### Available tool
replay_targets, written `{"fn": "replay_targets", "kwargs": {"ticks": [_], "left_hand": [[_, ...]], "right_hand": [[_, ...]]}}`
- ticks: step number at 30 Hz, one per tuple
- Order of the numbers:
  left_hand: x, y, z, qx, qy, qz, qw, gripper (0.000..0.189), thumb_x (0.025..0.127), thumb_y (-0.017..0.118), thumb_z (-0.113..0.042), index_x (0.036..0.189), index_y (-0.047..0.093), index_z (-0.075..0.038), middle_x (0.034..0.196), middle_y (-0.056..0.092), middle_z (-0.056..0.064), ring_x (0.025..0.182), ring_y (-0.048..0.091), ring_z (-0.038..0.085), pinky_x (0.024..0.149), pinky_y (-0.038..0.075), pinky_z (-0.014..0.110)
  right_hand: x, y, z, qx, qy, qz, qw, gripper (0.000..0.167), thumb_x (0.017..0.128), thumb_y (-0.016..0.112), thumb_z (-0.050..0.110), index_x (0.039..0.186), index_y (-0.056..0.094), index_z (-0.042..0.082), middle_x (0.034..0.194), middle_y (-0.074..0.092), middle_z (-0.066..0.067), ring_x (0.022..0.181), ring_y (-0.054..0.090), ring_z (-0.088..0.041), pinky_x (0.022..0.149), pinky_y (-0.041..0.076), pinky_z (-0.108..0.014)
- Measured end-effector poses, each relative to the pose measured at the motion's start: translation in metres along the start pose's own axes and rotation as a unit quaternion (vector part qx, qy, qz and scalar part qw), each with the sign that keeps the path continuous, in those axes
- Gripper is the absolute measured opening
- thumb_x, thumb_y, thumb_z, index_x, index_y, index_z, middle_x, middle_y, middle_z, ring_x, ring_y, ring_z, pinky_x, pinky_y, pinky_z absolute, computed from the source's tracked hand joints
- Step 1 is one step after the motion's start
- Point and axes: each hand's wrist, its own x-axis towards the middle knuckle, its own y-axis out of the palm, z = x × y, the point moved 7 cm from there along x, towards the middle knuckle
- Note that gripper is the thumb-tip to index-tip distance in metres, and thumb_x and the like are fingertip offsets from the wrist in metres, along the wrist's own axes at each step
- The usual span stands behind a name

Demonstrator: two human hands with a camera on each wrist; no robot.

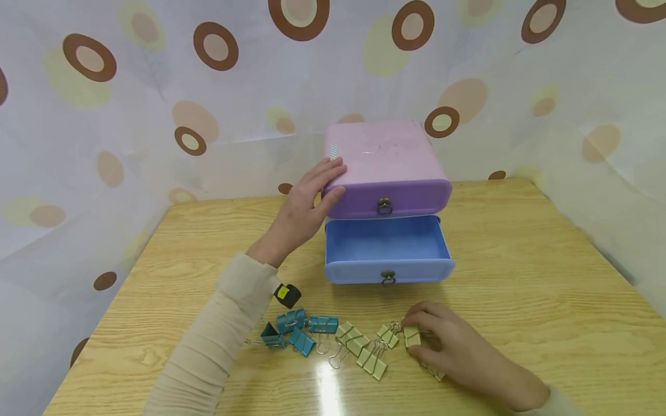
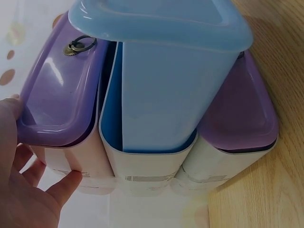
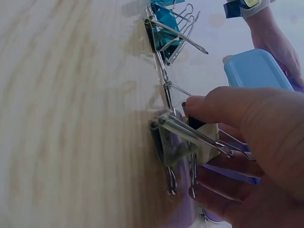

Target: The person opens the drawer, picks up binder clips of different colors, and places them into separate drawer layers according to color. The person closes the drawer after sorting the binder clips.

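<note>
My left hand (image 1: 302, 211) rests on the upper left corner of a small drawer cabinet (image 1: 385, 150), fingers on its pink top and thumb by the purple top drawer (image 1: 416, 199). The blue drawer (image 1: 390, 271) below is pulled out, its visible inside bare. My right hand (image 1: 460, 349) pinches a yellow binder clip (image 1: 412, 337) between thumb and fingers, low over the table. Another yellow clip (image 1: 436, 372) lies partly hidden under that hand. Several loose yellow binder clips (image 1: 372, 364) lie to its left. In the left wrist view, a second purple drawer (image 2: 242, 104) is pushed in.
Several teal binder clips (image 1: 324, 325) lie left of the yellow ones on the wooden table (image 1: 520, 260). A patterned sheet (image 1: 250, 104) hangs behind and at both sides. The blue drawer juts forward above the table between the hands.
</note>
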Motion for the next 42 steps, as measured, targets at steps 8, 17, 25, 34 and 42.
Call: {"fn": "replay_targets", "kwargs": {"ticks": [8, 17, 25, 34, 42], "left_hand": [[-0.001, 0.0, -0.001, -0.001, 0.0, -0.002, 1.0, 0.046, 0.103, 0.054, -0.028, 0.145, 0.051, -0.01, 0.158, 0.041, 0.0, 0.153, 0.024, 0.018, 0.124, 0.024, 0.028], [0.0, 0.001, 0.0, -0.003, 0.001, -0.003, 1.0, 0.046, 0.103, 0.053, -0.028, 0.145, 0.05, -0.01, 0.158, 0.041, 0.0, 0.152, 0.025, 0.017, 0.124, 0.024, 0.028], [0.0, 0.002, 0.0, -0.001, -0.002, -0.003, 1.0, 0.046, 0.103, 0.054, -0.028, 0.145, 0.051, -0.01, 0.158, 0.041, -0.001, 0.152, 0.024, 0.016, 0.124, 0.024, 0.029], [0.0, 0.002, -0.001, 0.0, 0.002, -0.005, 1.0, 0.046, 0.103, 0.054, -0.028, 0.145, 0.051, -0.009, 0.157, 0.041, 0.001, 0.152, 0.025, 0.018, 0.124, 0.024, 0.029], [-0.001, 0.003, -0.001, 0.006, -0.005, -0.004, 1.0, 0.046, 0.104, 0.052, -0.03, 0.146, 0.05, -0.011, 0.158, 0.04, -0.001, 0.152, 0.023, 0.013, 0.124, 0.025, 0.029]], "right_hand": [[0.002, -0.015, 0.003, 0.018, -0.016, -0.031, 0.9992, 0.034, 0.078, 0.082, 0.014, 0.11, 0.07, 0.015, 0.116, 0.063, 0.008, 0.106, 0.062, -0.01, 0.09, 0.058, -0.033], [0.011, -0.033, 0.012, 0.014, -0.056, -0.064, 0.9963, 0.033, 0.076, 0.083, 0.01, 0.107, 0.072, 0.015, 0.12, 0.067, 0.004, 0.109, 0.065, -0.017, 0.099, 0.049, -0.014], [0.023, -0.05, 0.029, 0.054, -0.102, -0.083, 0.9899, 0.038, 0.076, 0.082, 0.005, 0.109, 0.072, 0.021, 0.119, 0.069, 0.005, 0.109, 0.066, -0.015, 0.103, 0.041, -0.007], [0.048, -0.07, 0.042, 0.064, -0.116, -0.074, 0.9884, 0.03, 0.08, 0.08, 0.007, 0.107, 0.073, 0.018, 0.117, 0.071, 0.002, 0.112, 0.066, -0.015, 0.1, 0.045, -0.01], [0.071, -0.086, 0.052, 0.092, -0.135, -0.086, 0.9828, 0.029, 0.079, 0.081, 0.004, 0.107, 0.074, 0.011, 0.116, 0.071, -0.006, 0.11, 0.067, -0.017, 0.091, 0.05, -0.011]]}}
